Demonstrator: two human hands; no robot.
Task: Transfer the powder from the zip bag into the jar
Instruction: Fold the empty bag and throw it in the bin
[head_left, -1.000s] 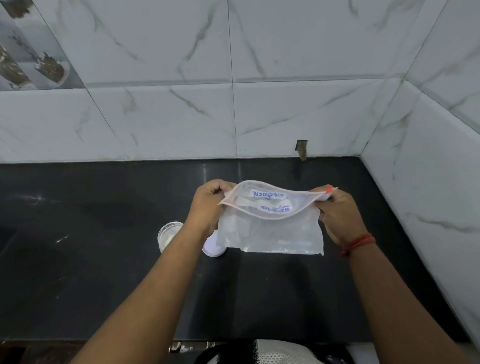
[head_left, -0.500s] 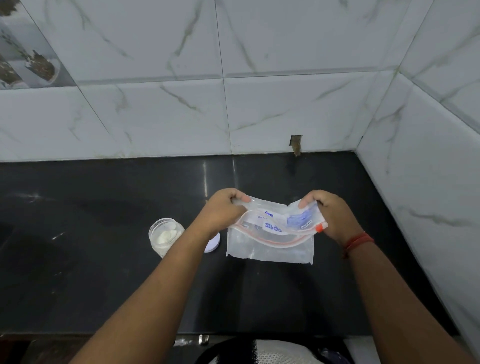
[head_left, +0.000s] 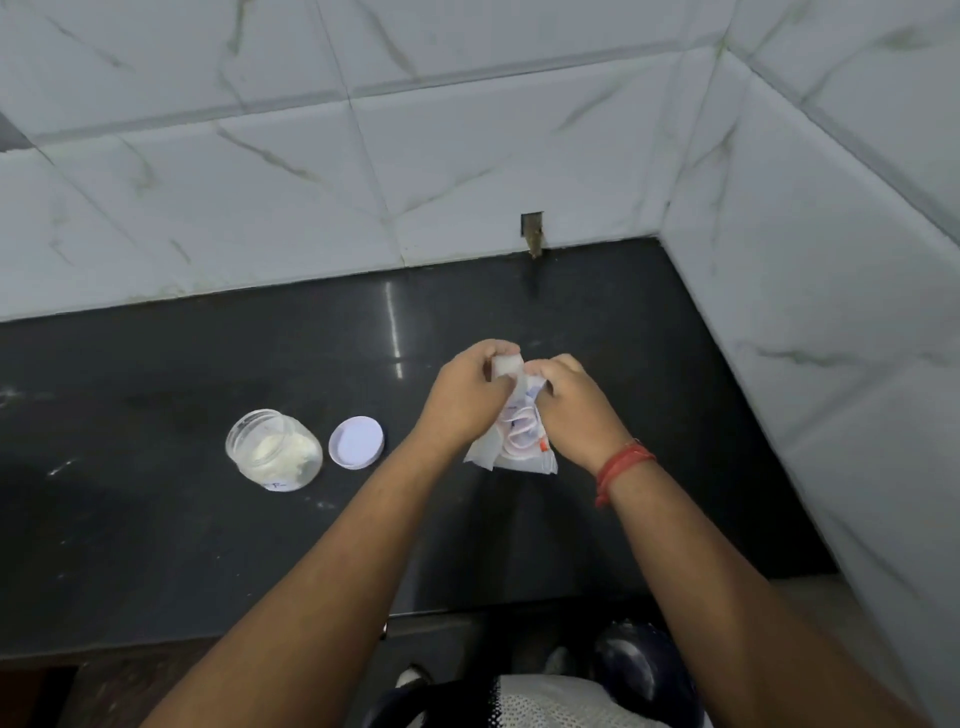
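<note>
**Bag bunched between both hands, jar waiting open**

I am looking at the crumpled clear plastic zip bag with the orange seal strip (head_left: 519, 434), which both hands are scrunching above the black stone counter (head_left: 156, 545). My left hand (head_left: 467, 397) and right hand (head_left: 574, 408) are curling their fingers tight around its top, probably squeezing it flat, since it looks emptied. The open round glass jar holding pale powder (head_left: 274, 449) is sitting well left, its white round lid (head_left: 356, 442) just beside it. The hands are hiding the bag's mouth, and any leftover powder is impossible to make out.
</note>
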